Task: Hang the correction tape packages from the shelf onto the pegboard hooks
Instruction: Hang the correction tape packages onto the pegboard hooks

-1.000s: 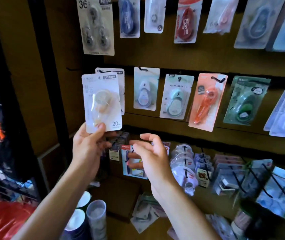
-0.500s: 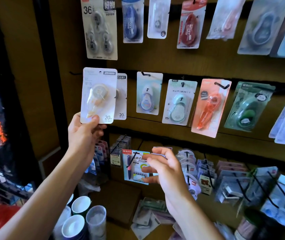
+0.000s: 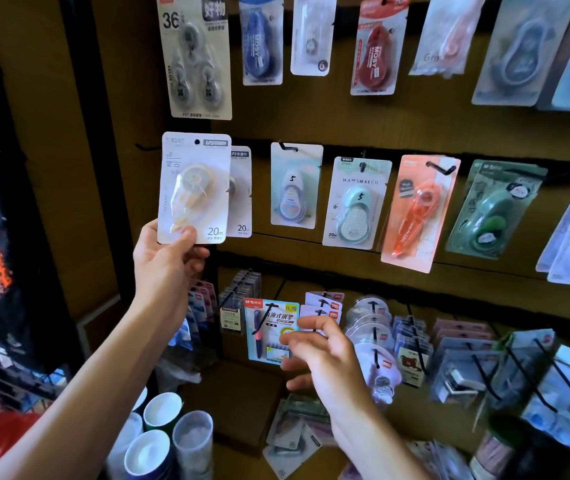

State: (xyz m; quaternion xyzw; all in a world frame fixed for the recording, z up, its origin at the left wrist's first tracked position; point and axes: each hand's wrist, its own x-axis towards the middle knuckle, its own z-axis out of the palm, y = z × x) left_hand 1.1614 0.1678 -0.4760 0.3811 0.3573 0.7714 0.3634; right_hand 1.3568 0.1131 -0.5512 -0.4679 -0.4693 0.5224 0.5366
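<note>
Left hand (image 3: 164, 268) pinches a white package (image 3: 193, 188) by its bottom edge, overlapping a hung twin (image 3: 241, 192) at 3 o'clock. Right hand (image 3: 325, 362), at 5 o'clock, hangs loosely curled and empty.

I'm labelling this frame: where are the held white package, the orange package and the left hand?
held white package (image 3: 195, 188): head view, clear blister at card middle
orange package (image 3: 418, 213): head view, orange tape body
left hand (image 3: 166, 261): head view, palm

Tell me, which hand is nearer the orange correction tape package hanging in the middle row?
Right. The right hand hovers below the orange correction tape package, slightly left of it. The left hand is far off to its left, holding a white package.
</note>
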